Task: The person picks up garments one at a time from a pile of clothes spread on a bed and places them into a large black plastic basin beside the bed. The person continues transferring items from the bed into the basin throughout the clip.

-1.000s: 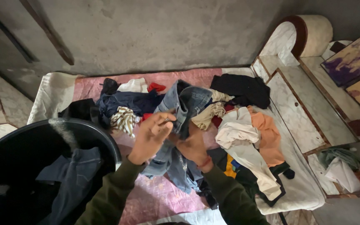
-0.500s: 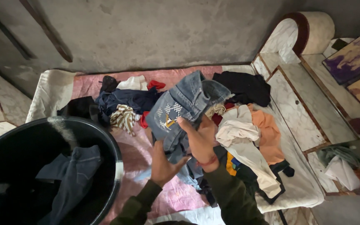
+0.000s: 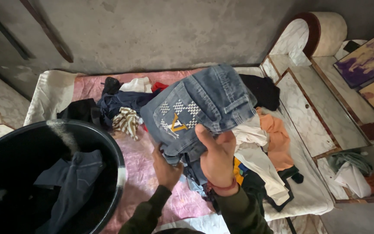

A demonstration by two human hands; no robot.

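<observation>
A pair of blue denim jeans with a checked pocket patch (image 3: 200,110) is lifted above the heap of mixed clothes (image 3: 260,143) on the pink-sheeted mattress (image 3: 139,169). The right hand (image 3: 217,158) clamps its lower edge, thumb on top. The left hand (image 3: 165,167) grips the cloth underneath, fingers curled closed. A black round tub (image 3: 109,143) sits left, holding dark garments.
</observation>
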